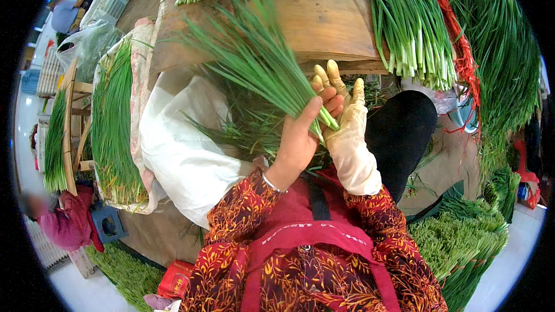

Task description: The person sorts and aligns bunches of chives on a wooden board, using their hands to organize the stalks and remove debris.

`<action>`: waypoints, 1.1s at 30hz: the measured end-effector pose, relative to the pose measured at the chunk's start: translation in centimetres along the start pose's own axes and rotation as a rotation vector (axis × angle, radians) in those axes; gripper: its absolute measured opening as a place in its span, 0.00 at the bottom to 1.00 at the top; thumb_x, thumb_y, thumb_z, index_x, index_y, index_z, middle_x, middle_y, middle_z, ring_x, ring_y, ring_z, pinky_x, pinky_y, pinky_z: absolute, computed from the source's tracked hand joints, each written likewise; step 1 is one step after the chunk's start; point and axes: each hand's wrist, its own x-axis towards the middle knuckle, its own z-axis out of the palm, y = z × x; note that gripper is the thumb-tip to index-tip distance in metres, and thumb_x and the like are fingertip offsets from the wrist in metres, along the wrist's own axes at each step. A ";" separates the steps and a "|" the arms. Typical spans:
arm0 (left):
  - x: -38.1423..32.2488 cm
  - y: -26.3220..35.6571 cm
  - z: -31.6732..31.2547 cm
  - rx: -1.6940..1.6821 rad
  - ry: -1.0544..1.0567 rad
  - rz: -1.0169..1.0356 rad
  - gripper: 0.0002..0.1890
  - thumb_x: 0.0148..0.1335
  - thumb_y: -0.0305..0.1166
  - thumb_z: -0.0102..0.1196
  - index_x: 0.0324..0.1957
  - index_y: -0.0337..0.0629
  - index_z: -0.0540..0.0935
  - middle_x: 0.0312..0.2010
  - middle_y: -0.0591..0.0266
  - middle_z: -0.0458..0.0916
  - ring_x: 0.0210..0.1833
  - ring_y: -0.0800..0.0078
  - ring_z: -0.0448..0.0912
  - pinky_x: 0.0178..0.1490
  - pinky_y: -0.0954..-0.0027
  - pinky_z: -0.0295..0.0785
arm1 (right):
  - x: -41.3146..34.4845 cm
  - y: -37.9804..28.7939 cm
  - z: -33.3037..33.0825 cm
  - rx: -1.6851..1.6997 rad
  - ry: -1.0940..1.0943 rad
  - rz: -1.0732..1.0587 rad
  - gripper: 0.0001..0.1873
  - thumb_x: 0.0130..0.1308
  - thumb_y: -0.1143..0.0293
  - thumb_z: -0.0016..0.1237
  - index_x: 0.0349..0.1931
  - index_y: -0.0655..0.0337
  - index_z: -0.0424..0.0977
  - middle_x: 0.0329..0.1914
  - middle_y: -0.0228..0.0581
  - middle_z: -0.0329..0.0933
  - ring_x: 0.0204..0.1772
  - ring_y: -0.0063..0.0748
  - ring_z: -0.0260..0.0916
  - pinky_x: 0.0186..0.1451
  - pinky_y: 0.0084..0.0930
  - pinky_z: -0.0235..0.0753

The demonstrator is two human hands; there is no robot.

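Observation:
A small bunch of garlic chives (277,78) is gripped near its pale stem ends by my left hand (297,138), which is bare and has a bracelet at the wrist. The leaves fan out up and to the left, slightly blurred. My right hand (349,138), in a cream rubber glove, lies palm up beside the stems with its fingers apart. The cut ends rest against its palm. Beyond both hands is a wooden board (329,21). Loose leaves (256,132) lie below the bunch, over my lap.
Chives (412,30) lie on the board's right, beside red plastic twine (466,60). More chives (115,125) fill a cloth-lined holder at left, near a white woven sack (177,130). Bundles (459,234) stand at lower right. A person (65,225) sits by a blue stool (107,224).

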 end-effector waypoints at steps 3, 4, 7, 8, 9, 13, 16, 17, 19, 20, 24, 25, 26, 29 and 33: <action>-2.1 1.1 1.7 0.144 -0.099 0.182 0.14 0.63 0.30 0.47 0.50 0.44 0.65 0.39 0.64 0.73 0.43 0.69 0.73 0.55 0.58 0.67 | -0.6 0.6 2.3 -0.084 0.086 0.034 0.33 0.64 0.41 0.28 0.57 0.60 0.61 0.55 0.44 0.66 0.50 0.35 0.66 0.56 0.34 0.68; -2.8 1.8 3.0 0.171 -0.132 0.225 0.12 0.64 0.29 0.44 0.49 0.46 0.64 0.34 0.67 0.69 0.37 0.73 0.71 0.53 0.58 0.67 | -0.6 0.6 2.0 -0.022 -0.085 0.067 0.35 0.63 0.40 0.28 0.58 0.61 0.61 0.55 0.44 0.66 0.50 0.32 0.64 0.56 0.31 0.65; -2.9 3.5 3.6 0.282 -0.213 0.486 0.10 0.65 0.29 0.42 0.48 0.47 0.64 0.33 0.67 0.68 0.37 0.74 0.69 0.53 0.58 0.67 | -0.8 1.2 2.7 -0.411 -0.079 -0.080 0.37 0.63 0.38 0.27 0.58 0.62 0.60 0.55 0.43 0.66 0.52 0.30 0.63 0.56 0.29 0.62; -2.3 4.2 3.7 0.312 -0.213 0.539 0.11 0.65 0.30 0.42 0.49 0.48 0.64 0.35 0.67 0.69 0.36 0.74 0.70 0.53 0.58 0.68 | -0.8 1.5 2.7 -0.391 -0.060 -0.093 0.38 0.63 0.37 0.25 0.58 0.63 0.60 0.56 0.43 0.66 0.53 0.30 0.62 0.57 0.28 0.60; -2.0 4.6 3.5 0.313 -0.145 0.541 0.13 0.65 0.30 0.44 0.51 0.47 0.64 0.41 0.65 0.71 0.42 0.73 0.72 0.54 0.59 0.68 | -0.7 1.7 2.8 -0.394 -0.072 -0.123 0.37 0.63 0.38 0.25 0.58 0.63 0.60 0.56 0.43 0.66 0.55 0.31 0.62 0.58 0.28 0.59; 0.5 3.3 3.2 0.094 -0.050 0.311 0.20 0.62 0.29 0.48 0.56 0.46 0.63 0.49 0.63 0.72 0.53 0.69 0.71 0.60 0.60 0.65 | 0.7 2.1 2.5 -0.306 -0.085 -0.248 0.34 0.65 0.42 0.26 0.57 0.62 0.61 0.56 0.43 0.66 0.56 0.31 0.63 0.61 0.29 0.59; 2.2 0.9 2.2 -0.067 0.047 0.110 0.22 0.60 0.28 0.51 0.55 0.41 0.62 0.52 0.60 0.71 0.55 0.68 0.69 0.58 0.63 0.67 | 1.3 1.1 2.7 -0.355 0.076 -0.341 0.31 0.66 0.43 0.26 0.56 0.60 0.63 0.54 0.41 0.67 0.52 0.31 0.66 0.57 0.28 0.67; 2.7 0.5 1.9 -0.092 0.043 0.082 0.21 0.60 0.28 0.51 0.54 0.41 0.63 0.52 0.60 0.71 0.55 0.68 0.69 0.58 0.63 0.66 | 1.6 0.8 2.5 -0.382 0.114 -0.375 0.31 0.66 0.43 0.25 0.55 0.60 0.64 0.53 0.41 0.68 0.52 0.30 0.67 0.56 0.28 0.69; 3.2 -0.3 1.3 -0.145 0.060 0.020 0.19 0.60 0.28 0.52 0.52 0.42 0.65 0.52 0.61 0.72 0.56 0.69 0.69 0.58 0.63 0.66 | 1.8 0.1 1.6 -0.409 0.135 -0.383 0.30 0.66 0.44 0.26 0.55 0.59 0.64 0.51 0.39 0.69 0.49 0.30 0.68 0.53 0.28 0.70; 3.2 -0.6 1.1 -0.143 0.058 -0.017 0.17 0.60 0.29 0.52 0.50 0.42 0.66 0.52 0.60 0.72 0.56 0.68 0.69 0.59 0.64 0.66 | 1.7 -0.1 1.4 -0.412 0.145 -0.377 0.30 0.66 0.44 0.27 0.54 0.59 0.65 0.50 0.39 0.69 0.48 0.30 0.68 0.52 0.27 0.70; 2.8 -1.0 1.3 -0.116 0.011 -0.037 0.16 0.60 0.31 0.53 0.49 0.44 0.67 0.51 0.60 0.73 0.56 0.68 0.69 0.59 0.63 0.65 | 2.0 -0.3 1.2 -0.602 0.284 -0.399 0.28 0.67 0.46 0.29 0.54 0.59 0.66 0.48 0.39 0.72 0.46 0.28 0.69 0.50 0.26 0.71; 2.4 -1.0 1.5 -0.087 -0.001 -0.016 0.15 0.60 0.31 0.53 0.48 0.44 0.68 0.51 0.60 0.73 0.55 0.68 0.69 0.59 0.64 0.64 | 2.1 -0.2 1.1 -0.605 0.286 -0.378 0.27 0.67 0.47 0.29 0.54 0.58 0.66 0.48 0.38 0.72 0.46 0.28 0.69 0.49 0.26 0.71; 2.1 -1.0 1.6 -0.058 -0.013 0.004 0.14 0.60 0.31 0.53 0.48 0.45 0.68 0.51 0.60 0.73 0.55 0.67 0.69 0.59 0.64 0.64 | 2.1 -0.3 0.9 -0.609 0.289 -0.358 0.27 0.67 0.47 0.29 0.53 0.58 0.67 0.47 0.37 0.72 0.45 0.27 0.69 0.48 0.25 0.71; 2.1 -0.9 0.8 -0.055 -0.070 -0.022 0.10 0.62 0.32 0.50 0.46 0.48 0.71 0.52 0.62 0.72 0.57 0.66 0.68 0.61 0.62 0.61 | 1.8 -0.3 1.4 -0.598 0.273 -0.319 0.28 0.67 0.46 0.28 0.55 0.57 0.66 0.48 0.37 0.72 0.46 0.26 0.69 0.48 0.24 0.71; 2.1 -0.8 0.4 -0.031 -0.096 -0.044 0.13 0.61 0.34 0.51 0.47 0.44 0.70 0.51 0.57 0.72 0.53 0.68 0.70 0.58 0.66 0.62 | 1.8 -0.5 1.3 -0.593 0.256 -0.340 0.30 0.66 0.43 0.26 0.56 0.57 0.64 0.51 0.37 0.70 0.49 0.27 0.67 0.51 0.25 0.68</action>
